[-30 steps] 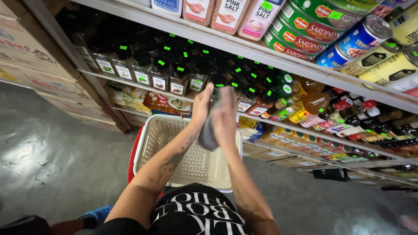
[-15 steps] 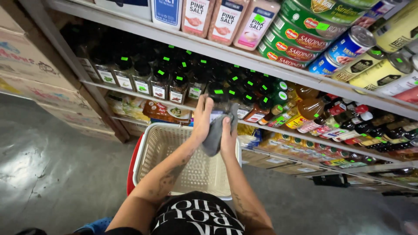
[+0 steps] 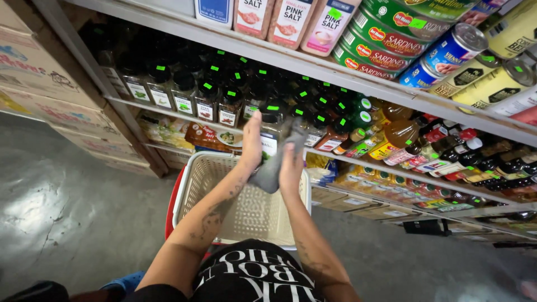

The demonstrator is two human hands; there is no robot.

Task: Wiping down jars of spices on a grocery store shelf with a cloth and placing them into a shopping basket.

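I am pressing a soft, light grey cloth (image 3: 272, 168) between my left hand (image 3: 251, 142) and right hand (image 3: 291, 168), palms clamped on its bunched middle.

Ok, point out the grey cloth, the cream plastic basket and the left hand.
grey cloth (image 3: 272, 170): head view, its lower fold between the hands.
cream plastic basket (image 3: 193, 182): head view, its left wall.
left hand (image 3: 251, 142): head view, its back.

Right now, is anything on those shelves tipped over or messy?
Yes. On the top shelf, the cans at the right lie on their sides, stacked slanting, while the jars below stand upright. Both hands press a grey cloth. No spills.
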